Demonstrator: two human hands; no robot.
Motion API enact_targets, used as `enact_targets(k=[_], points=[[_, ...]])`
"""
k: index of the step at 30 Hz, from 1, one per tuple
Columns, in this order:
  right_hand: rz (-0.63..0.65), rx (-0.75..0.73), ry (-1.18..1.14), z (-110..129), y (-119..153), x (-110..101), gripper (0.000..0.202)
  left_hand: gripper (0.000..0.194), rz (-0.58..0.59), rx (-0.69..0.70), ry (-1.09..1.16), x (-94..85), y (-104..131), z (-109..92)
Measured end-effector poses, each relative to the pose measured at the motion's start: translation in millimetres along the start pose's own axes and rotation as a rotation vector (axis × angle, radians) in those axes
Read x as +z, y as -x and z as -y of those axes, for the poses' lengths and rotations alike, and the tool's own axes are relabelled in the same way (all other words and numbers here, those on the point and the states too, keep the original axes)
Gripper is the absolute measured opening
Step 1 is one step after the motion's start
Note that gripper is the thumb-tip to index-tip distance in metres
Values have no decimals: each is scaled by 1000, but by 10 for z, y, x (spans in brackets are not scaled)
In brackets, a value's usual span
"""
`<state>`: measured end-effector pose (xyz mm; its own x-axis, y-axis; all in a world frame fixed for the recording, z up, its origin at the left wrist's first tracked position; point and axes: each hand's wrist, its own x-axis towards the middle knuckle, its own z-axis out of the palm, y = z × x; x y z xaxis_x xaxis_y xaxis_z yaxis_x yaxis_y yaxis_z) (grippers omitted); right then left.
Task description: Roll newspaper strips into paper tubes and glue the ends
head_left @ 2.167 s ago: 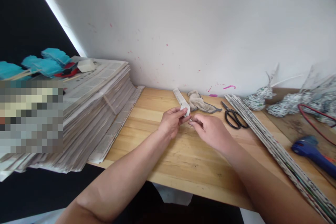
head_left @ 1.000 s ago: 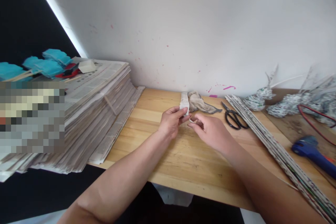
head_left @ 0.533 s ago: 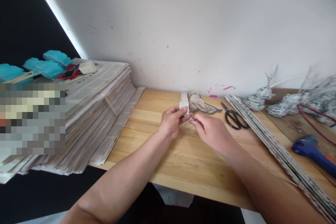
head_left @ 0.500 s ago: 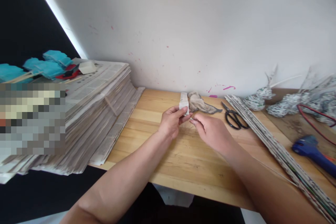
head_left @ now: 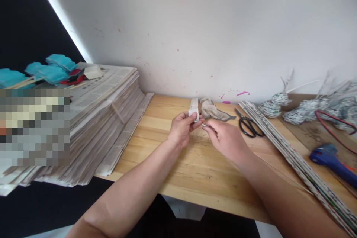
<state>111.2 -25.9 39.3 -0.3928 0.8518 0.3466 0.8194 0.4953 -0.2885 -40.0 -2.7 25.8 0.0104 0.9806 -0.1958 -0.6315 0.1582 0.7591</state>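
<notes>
Newsprint strip [head_left: 193,106] is pinched in left hand [head_left: 180,130], right hand [head_left: 225,135] gripping a pale tip [head_left: 204,125], inside the tabletop edge [head_left: 195,200].

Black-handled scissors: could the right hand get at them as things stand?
Probably yes: nothing visible lies between the right hand and the black-handled scissors, though it seems busy pinching a thin pale strip.

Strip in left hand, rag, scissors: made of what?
Strip: likely newsprint; matte, pale, faint print marks.
Rag: probably cloth; dull, soft creases.
Scissors: blades probably metal, thin, pointed, dark; smooth black handles could be plastic or coated metal.
</notes>
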Motion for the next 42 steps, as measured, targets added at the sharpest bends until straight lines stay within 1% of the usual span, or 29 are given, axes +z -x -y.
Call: enact_targets(k=[3,6,8,10,13,16,18,21,22,23,24,27,28,30,32,34,36,38,41,42], points=[[45,-1,1,-18,-6,15,26,6,12,0,-2,-1,-4,-1],[104,9,-91,-52,-13,40,28,9,17,1,-11,-9,-12,1],[113,2,-138,-67,-18,55,29,11,20,-1,-12,-17,-21,4],[79,-3,-133,-66,-27,65,26,11,19,0,-6,-24,-29,5],[-5,-22,-80,-36,-47,66,21,12,22,11,15,-27,-35,0],[-16,-31,-71,-4,-84,50,23,14,41,24,37,-22,-31,-15],[54,15,-155,1,-117,32,25,14,54,33,40,-21,-28,-26],[244,141,-342,0,-171,-6,32,14,67,44,35,-29,-37,-39],[277,163,-352,8,-185,-19,33,13,65,48,37,-34,-44,-42],[272,161,-321,25,-197,-30,33,13,58,52,40,-40,-54,-45],[231,133,-258,50,-204,-37,29,13,50,56,46,-46,-65,-49],[50,26,-4,158,-211,-22,19,12,19,62,61,-65,-103,-65],[21,17,56,192,-211,-5,19,12,12,62,63,-70,-114,-73],[28,44,111,234,-214,41,25,11,-1,58,63,-78,-129,-89],[78,71,71,231,-218,86,28,10,-15,55,61,-82,-133,-102],[122,82,-38,193,-220,118,30,8,-22,50,56,-82,-129,-109],[131,93,-145,148,-214,136,31,5,-23,41,52,-77,-120,-110],[78,107,-202,121,-200,147,26,3,-24,34,51,-69,-111,-109],[-49,76,-203,121,-178,161,19,3,-21,37,56,-61,-106,-108],[-67,67,-202,125,-174,162,19,2,-15,40,58,-60,-106,-108]])
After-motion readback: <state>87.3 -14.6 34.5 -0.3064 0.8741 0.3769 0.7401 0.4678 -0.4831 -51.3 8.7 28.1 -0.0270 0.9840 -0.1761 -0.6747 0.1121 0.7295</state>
